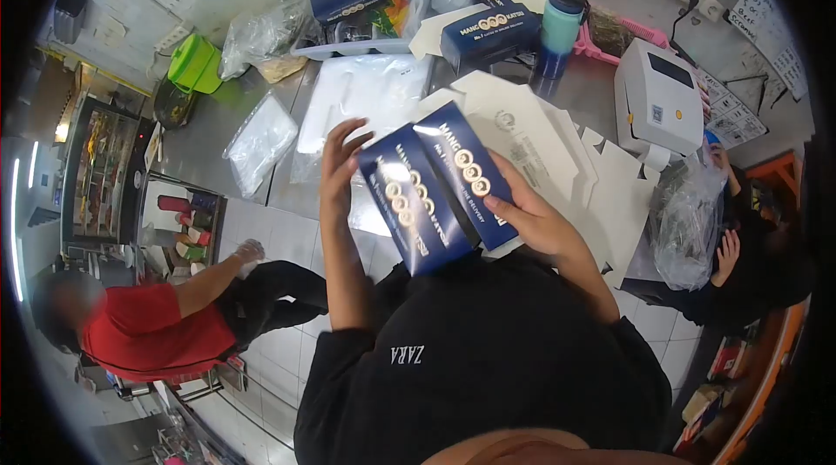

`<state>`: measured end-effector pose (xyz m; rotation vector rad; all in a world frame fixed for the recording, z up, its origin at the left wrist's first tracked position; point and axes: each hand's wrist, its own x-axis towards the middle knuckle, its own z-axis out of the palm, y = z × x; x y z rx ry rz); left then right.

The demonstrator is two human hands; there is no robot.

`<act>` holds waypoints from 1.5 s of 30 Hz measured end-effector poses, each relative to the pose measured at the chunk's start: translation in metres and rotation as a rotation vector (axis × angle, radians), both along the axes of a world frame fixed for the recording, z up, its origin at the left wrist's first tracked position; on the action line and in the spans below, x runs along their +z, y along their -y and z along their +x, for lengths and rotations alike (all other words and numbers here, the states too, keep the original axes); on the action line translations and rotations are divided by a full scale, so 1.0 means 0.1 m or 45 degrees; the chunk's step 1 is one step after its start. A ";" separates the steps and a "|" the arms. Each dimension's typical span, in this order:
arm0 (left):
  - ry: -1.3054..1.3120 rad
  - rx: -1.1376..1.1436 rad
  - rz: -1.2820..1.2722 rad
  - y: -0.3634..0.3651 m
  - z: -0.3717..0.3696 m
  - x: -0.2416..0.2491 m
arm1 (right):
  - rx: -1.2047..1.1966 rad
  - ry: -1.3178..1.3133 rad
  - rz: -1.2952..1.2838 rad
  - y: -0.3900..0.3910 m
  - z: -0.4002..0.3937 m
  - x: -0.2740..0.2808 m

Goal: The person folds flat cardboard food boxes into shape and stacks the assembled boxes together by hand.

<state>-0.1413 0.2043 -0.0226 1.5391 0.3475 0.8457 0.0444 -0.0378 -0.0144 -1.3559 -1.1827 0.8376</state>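
A navy blue cardboard food box (pixel 409 204) with gold and white lettering is held in front of my chest, its panels angled with a dark gap between them. My right hand (pixel 535 217) grips its right side, thumb on the printed face. At the box's upper left edge, my left hand (pixel 342 165) has its fingers apart and slightly curled; whether it touches the box is hard to tell. Behind the box lie flat, cream-coloured cardboard box blanks (pixel 522 130), stacked and overlapping.
Plastic bags (pixel 366 90) lie on the metal table. Beyond are a blue bin (pixel 396 45), assembled boxes (pixel 492 34), a tumbler (pixel 560 30) and a label printer (pixel 659 99). A person in red (pixel 148 326) stands left; another person's hand (pixel 726 256) is beside a clear bag at right.
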 end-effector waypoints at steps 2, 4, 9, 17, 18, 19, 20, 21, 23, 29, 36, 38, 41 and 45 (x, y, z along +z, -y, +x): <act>-0.115 -0.354 -0.168 -0.24 0.20 0.02 | -0.021 -0.038 -0.001 -0.02 -0.02 -0.02; -0.224 -0.763 -0.400 -0.48 0.34 -0.08 | -0.081 -0.071 0.014 -0.03 -0.03 -0.01; -0.123 -0.754 -0.210 -0.39 0.57 -0.17 | -0.411 -0.366 0.249 0.02 -0.15 0.52; -0.327 -0.723 -0.466 -0.28 0.40 0.09 | 0.001 0.285 -0.052 -0.11 -0.29 0.32; -0.351 -0.709 -0.462 -0.29 0.37 0.18 | 0.049 0.354 -0.089 -0.10 -0.27 0.33; -0.345 -0.671 -0.454 -0.39 0.32 0.09 | 0.094 0.421 -0.124 -0.10 -0.26 0.33; -0.282 -0.709 -0.370 -0.42 0.30 0.11 | 0.174 0.224 -0.116 -0.12 -0.27 0.32; -0.218 -0.745 -0.287 -0.43 0.29 0.11 | 0.254 0.028 -0.108 -0.15 -0.27 0.29; -0.187 -0.740 -0.171 -0.39 0.26 0.13 | 0.419 -0.303 -0.083 -0.18 -0.26 0.23; -0.093 -0.681 -0.264 -0.13 0.29 0.24 | 0.355 -0.268 -0.159 -0.31 0.04 0.35; 0.063 -0.900 -0.267 -0.03 0.33 0.31 | 0.152 0.461 0.373 -0.88 0.00 0.45; 0.062 -0.790 -0.351 0.01 0.25 0.30 | 0.129 0.397 0.326 -0.89 0.00 0.44; 0.073 -0.765 -0.375 0.05 0.22 0.31 | 0.275 0.377 0.265 -0.90 0.02 0.48; 0.109 -0.912 -0.371 0.01 0.26 0.29 | 0.396 0.507 0.294 -0.92 -0.04 0.59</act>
